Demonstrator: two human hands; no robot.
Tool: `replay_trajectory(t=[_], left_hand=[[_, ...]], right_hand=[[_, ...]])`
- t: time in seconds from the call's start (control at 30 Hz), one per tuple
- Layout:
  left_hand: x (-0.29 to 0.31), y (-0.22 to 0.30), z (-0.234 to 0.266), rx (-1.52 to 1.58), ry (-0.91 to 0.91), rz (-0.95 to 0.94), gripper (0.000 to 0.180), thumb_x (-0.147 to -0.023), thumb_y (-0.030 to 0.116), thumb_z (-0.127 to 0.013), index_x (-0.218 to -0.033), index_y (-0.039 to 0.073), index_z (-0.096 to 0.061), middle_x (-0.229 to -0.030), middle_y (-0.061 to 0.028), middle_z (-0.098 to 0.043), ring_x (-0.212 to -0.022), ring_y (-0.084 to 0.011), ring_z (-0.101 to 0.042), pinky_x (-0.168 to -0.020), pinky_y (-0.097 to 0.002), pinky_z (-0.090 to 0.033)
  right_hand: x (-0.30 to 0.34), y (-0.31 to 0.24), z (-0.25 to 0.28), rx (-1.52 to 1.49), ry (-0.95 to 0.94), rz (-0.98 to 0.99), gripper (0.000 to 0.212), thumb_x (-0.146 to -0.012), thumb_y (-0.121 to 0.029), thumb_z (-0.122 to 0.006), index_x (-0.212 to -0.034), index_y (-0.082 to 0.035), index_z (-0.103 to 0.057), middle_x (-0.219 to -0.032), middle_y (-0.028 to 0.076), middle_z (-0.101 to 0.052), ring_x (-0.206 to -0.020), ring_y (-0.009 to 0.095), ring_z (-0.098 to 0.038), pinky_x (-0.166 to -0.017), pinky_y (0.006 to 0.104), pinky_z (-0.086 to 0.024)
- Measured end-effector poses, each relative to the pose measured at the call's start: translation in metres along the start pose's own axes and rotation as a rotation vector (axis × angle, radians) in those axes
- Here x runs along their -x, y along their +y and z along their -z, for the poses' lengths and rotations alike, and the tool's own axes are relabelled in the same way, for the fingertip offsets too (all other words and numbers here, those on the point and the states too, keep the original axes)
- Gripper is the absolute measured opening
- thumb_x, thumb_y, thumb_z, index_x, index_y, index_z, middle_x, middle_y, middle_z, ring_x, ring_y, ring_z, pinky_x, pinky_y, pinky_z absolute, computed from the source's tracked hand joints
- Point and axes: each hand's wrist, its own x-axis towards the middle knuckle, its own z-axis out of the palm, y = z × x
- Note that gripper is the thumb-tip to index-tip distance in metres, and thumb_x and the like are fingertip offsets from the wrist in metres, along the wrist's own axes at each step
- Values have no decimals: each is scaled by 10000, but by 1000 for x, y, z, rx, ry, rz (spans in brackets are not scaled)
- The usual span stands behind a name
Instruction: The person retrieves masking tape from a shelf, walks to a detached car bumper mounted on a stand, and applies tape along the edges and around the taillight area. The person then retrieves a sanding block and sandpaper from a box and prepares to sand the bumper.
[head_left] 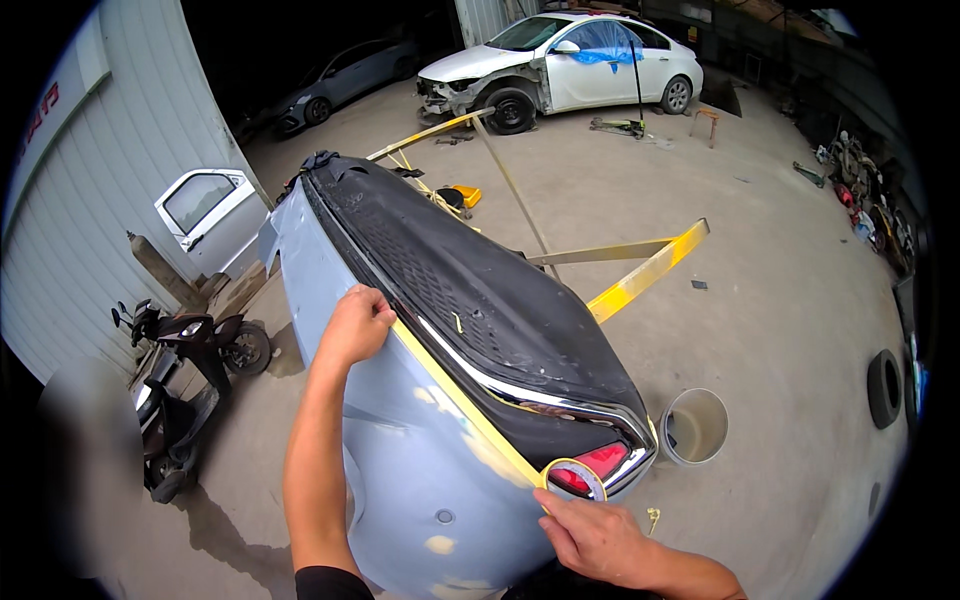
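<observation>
A car bumper (410, 480) in matte blue-grey with pale filler patches lies lengthwise before me. Its other half is textured black plastic (470, 270), edged by a chrome strip (490, 380), with a red reflector (606, 460) at the near end. Yellow masking tape (455, 393) runs in a line along the seam between grey and black. My left hand (360, 323) is closed at the far end of this tape, fingertips on the seam. My right hand (600, 537) grips the tape roll (574, 478) beside the reflector, with the strip stretched between both hands.
A yellow-and-metal stand (650, 270) juts out right of the bumper. A bucket (694, 427) stands near its right end. To the left are a scooter (190, 390) and a loose car door (205, 215). A partly stripped white car (570, 65) is parked behind; a tire (884, 388) lies far right.
</observation>
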Motion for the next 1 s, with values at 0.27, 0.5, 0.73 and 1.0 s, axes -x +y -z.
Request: replay_trajectory(t=[0.27, 0.5, 0.73, 1.0], left_hand=[[-9, -3, 0, -66, -50, 9, 138, -740, 107, -626, -740, -29, -606, -838, -194, -579, -833, -341, -577, -757, -393, -464], [-16, 14, 8, -194, -69, 3, 170, -700, 120, -694, -742, 1, -580, -859, -193, -587, -872, -357, -574, -792, -413, -466], [14, 61, 17, -299, -363, -356, 110, -697, 91, -694, -745, 19, -625, -784, -120, -617, -860, -303, -589, -738, -385, -480], [20, 60, 13, -276, -445, -495, 98, -719, 104, -661, -785, 33, -674, -793, -125, -645, -792, -301, -619, -722, -382, -496]], right_hand=[[-6, -5, -5, 51, 17, -20, 356, -779, -92, -666, -1117, -18, -583, -656, 75, -599, -545, 235, -608, -487, 329, -492], [-4, -5, -3, 88, 3, -28, 374, -787, -107, -664, -1138, -21, -569, -633, 70, -576, -524, 235, -590, -474, 334, -479], [6, 7, -11, 76, -29, -4, 415, -783, -111, -666, -1171, -25, -545, -623, 61, -564, -514, 238, -577, -467, 339, -471], [12, 22, -9, 90, 63, 17, 416, -783, -108, -656, -1175, -15, -556, -578, 43, -498, -464, 217, -545, -420, 340, -460]])
